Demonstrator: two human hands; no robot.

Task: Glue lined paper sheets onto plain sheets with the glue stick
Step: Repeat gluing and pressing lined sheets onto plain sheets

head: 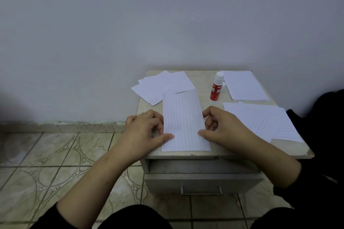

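Note:
A lined paper sheet [184,117] lies lengthwise in the middle of a small bedside table [203,82], its near end at the front edge. My left hand [145,130] holds its left edge, thumb on top and fingers curled beside it. My right hand [223,126] holds the right edge the same way. A red and white glue stick [216,89] stands upright, capped, behind my right hand. Several plain sheets [163,83] lie fanned at the back left, partly under the lined sheet.
A stack of lined sheets [243,85] lies at the back right, and more lined sheets [260,119] are spread at the right. Below the tabletop a drawer [201,178] stands slightly pulled out. The wall is right behind; tiled floor [55,163] is to the left.

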